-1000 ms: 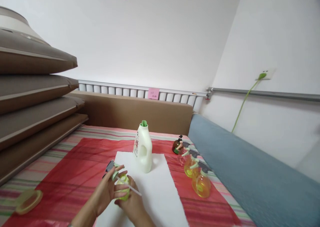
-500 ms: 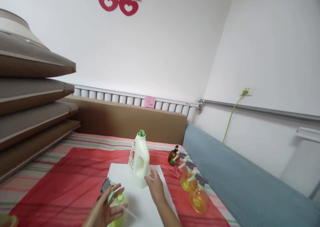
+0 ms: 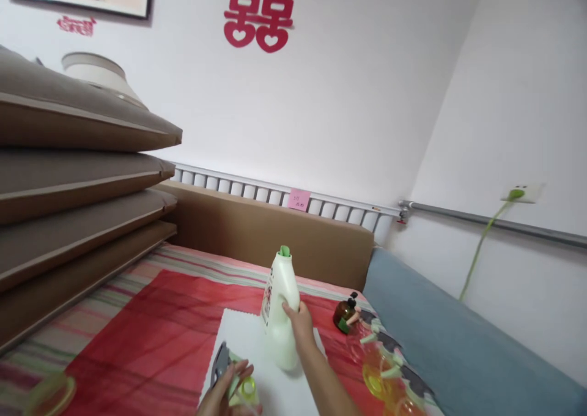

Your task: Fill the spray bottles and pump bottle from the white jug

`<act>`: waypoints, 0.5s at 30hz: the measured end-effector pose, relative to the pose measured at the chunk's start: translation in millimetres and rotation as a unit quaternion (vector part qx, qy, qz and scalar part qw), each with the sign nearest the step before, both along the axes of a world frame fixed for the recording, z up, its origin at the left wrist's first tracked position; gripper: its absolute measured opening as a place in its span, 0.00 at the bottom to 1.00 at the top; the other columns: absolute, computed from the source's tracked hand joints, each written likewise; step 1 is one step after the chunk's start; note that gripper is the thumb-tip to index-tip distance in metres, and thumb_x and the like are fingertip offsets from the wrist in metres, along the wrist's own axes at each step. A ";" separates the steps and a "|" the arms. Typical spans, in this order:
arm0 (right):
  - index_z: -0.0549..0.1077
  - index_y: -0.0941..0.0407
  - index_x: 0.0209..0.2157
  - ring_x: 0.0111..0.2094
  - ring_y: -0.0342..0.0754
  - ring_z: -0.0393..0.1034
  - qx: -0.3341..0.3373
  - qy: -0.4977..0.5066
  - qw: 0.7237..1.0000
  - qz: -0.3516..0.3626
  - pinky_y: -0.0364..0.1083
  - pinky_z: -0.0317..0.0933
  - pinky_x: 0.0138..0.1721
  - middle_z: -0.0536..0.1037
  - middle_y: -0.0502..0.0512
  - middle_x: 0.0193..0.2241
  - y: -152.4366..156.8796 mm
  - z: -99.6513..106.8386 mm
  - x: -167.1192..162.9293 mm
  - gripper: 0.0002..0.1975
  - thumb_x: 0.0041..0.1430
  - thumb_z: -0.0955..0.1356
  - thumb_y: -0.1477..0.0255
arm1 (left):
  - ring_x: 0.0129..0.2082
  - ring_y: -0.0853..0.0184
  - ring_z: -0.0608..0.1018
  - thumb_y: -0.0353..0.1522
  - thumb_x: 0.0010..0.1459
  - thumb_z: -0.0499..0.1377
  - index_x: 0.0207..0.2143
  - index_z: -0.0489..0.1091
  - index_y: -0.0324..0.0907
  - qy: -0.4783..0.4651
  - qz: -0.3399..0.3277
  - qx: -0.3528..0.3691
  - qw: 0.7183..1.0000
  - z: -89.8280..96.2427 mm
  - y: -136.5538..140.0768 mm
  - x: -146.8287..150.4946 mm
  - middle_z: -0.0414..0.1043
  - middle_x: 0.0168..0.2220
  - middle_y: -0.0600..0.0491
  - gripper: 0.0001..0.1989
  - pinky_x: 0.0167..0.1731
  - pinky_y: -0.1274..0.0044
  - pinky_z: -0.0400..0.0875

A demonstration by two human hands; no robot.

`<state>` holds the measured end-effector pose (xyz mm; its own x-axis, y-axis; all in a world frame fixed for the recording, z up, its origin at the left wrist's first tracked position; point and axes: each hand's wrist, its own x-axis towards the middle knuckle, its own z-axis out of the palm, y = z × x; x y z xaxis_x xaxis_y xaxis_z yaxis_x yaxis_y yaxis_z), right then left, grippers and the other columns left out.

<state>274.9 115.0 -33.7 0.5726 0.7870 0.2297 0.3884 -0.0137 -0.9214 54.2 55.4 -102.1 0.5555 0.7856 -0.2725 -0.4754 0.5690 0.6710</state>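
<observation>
A pale green detergent jug with an uncapped green mouth stands on a white sheet. My right hand is wrapped round the jug's handle. At the sheet's near edge, my left hand has its fingers curled about a pump head, grey with a pale green part. Close beside these fingers is an open-necked yellow bottle, partly hidden by the hand. Whether the left hand also touches that bottle I cannot tell.
Along the right stand a brown pump bottle and several clear pump bottles, some with yellow liquid. A red cloth lies under the sheet. Stacked cushions rise at left; a blurred yellowish object lies at lower left.
My right hand has gone from beside the jug to a grip on its handle. My left hand's fingers have drawn in around the pump head. The whole view has shifted.
</observation>
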 end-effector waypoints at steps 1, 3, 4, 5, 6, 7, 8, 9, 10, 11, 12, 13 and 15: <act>0.69 0.60 0.34 0.31 0.53 0.71 -0.003 -0.011 1.000 0.014 0.46 0.63 0.30 0.77 0.60 0.31 -9.7 9.2 2.9 0.19 0.42 0.66 0.61 | 0.35 0.56 0.79 0.52 0.43 0.60 0.48 0.63 0.51 0.004 0.000 -0.005 1.000 4.5 -3.4 0.1 0.52 0.62 0.52 0.31 0.32 0.69 0.73; 0.69 0.60 0.37 0.30 0.52 0.70 -0.018 -0.042 0.998 0.037 0.45 0.62 0.29 0.77 0.57 0.30 -34.8 29.8 11.7 0.21 0.43 0.66 0.61 | 0.32 0.61 0.80 0.51 0.46 0.57 0.47 0.63 0.50 0.009 0.006 0.005 1.000 12.8 -9.4 -0.6 0.51 0.62 0.52 0.27 0.31 0.72 0.72; 0.70 0.60 0.36 0.28 0.51 0.70 -0.031 -0.060 0.997 0.043 0.45 0.61 0.28 0.76 0.56 0.27 -49.3 40.9 17.1 0.20 0.43 0.66 0.60 | 0.31 0.62 0.80 0.50 0.48 0.57 0.47 0.63 0.49 0.010 0.005 0.011 1.000 16.2 -11.6 -1.6 0.52 0.62 0.51 0.26 0.31 0.72 0.72; 0.70 0.59 0.36 0.27 0.50 0.69 -0.043 -0.080 0.995 0.045 0.44 0.60 0.28 0.76 0.54 0.26 -64.6 52.1 22.6 0.20 0.43 0.66 0.60 | 0.31 0.62 0.80 0.49 0.49 0.56 0.47 0.63 0.49 0.001 0.003 0.023 1.000 18.7 -13.1 -2.9 0.52 0.61 0.51 0.25 0.32 0.72 0.72; 0.70 0.59 0.35 0.26 0.50 0.68 -0.057 -0.099 0.992 0.045 0.44 0.59 0.27 0.74 0.52 0.23 -80.2 63.1 27.8 0.19 0.43 0.66 0.60 | 0.31 0.62 0.80 0.48 0.50 0.56 0.48 0.63 0.49 -0.004 0.000 0.027 1.000 20.3 -13.9 -4.5 0.52 0.61 0.50 0.24 0.32 0.72 0.72; 0.71 0.58 0.33 0.24 0.49 0.67 -0.069 -0.120 0.989 0.045 0.44 0.58 0.27 0.73 0.50 0.21 -95.8 73.4 32.6 0.18 0.42 0.67 0.60 | 0.31 0.62 0.80 0.48 0.51 0.55 0.48 0.62 0.49 -0.011 -0.005 0.030 0.999 21.2 -14.2 -6.1 0.52 0.61 0.50 0.24 0.33 0.72 0.72; 0.71 0.57 0.31 0.23 0.48 0.66 -0.080 -0.138 0.986 0.046 0.44 0.57 0.27 0.71 0.49 0.19 -111.2 82.5 36.6 0.16 0.42 0.67 0.60 | 0.31 0.62 0.80 0.47 0.52 0.55 0.48 0.62 0.49 -0.020 -0.007 0.037 0.999 21.4 -14.2 -7.7 0.52 0.61 0.49 0.23 0.33 0.72 0.72; 0.71 0.56 0.29 0.22 0.48 0.65 -0.092 -0.159 0.982 0.046 0.44 0.56 0.27 0.70 0.48 0.17 -126.2 90.1 39.8 0.15 0.43 0.67 0.59 | 0.31 0.62 0.80 0.47 0.52 0.54 0.49 0.62 0.49 -0.026 -0.009 0.041 0.999 21.2 -14.0 -9.2 0.52 0.61 0.49 0.23 0.33 0.72 0.72; 0.71 0.56 0.29 0.21 0.47 0.65 -0.110 -0.187 0.975 0.049 0.44 0.56 0.27 0.70 0.47 0.17 -140.3 95.9 42.3 0.15 0.45 0.66 0.59 | 0.31 0.63 0.80 0.47 0.53 0.53 0.50 0.61 0.49 -0.032 -0.010 0.047 0.998 20.9 -13.9 -10.4 0.52 0.61 0.49 0.23 0.33 0.71 0.72; 0.71 0.56 0.29 0.21 0.47 0.65 -0.132 -0.221 0.965 0.054 0.44 0.56 0.27 0.70 0.47 0.16 -153.4 99.9 44.2 0.15 0.46 0.65 0.58 | 0.31 0.63 0.80 0.47 0.53 0.53 0.50 0.60 0.49 -0.037 -0.010 0.053 0.998 20.4 -13.9 -11.2 0.51 0.62 0.48 0.23 0.33 0.71 0.72; 0.71 0.56 0.30 0.20 0.47 0.65 -0.159 -0.256 0.952 0.059 0.44 0.56 0.27 0.70 0.47 0.16 -165.2 102.4 45.7 0.16 0.48 0.64 0.57 | 0.31 0.63 0.80 0.47 0.54 0.52 0.51 0.60 0.49 -0.039 -0.010 0.057 0.998 20.1 -14.0 -11.8 0.51 0.62 0.48 0.24 0.34 0.71 0.72; 0.71 0.55 0.31 0.20 0.47 0.66 -0.187 -0.288 0.937 0.065 0.44 0.57 0.27 0.71 0.47 0.17 -175.5 103.5 47.0 0.17 0.50 0.63 0.57 | 0.31 0.63 0.80 0.47 0.54 0.52 0.51 0.60 0.50 -0.040 -0.010 0.060 0.997 19.9 -14.2 -12.2 0.51 0.62 0.48 0.24 0.34 0.70 0.71; 0.72 0.55 0.33 0.20 0.48 0.68 -0.236 -0.333 0.909 0.081 0.45 0.58 0.28 0.74 0.48 0.19 -191.4 103.6 48.9 0.18 0.51 0.62 0.55 | 0.31 0.64 0.80 0.47 0.54 0.52 0.51 0.59 0.50 -0.040 -0.014 0.064 0.997 19.8 -14.7 -12.3 0.50 0.62 0.47 0.24 0.34 0.70 0.71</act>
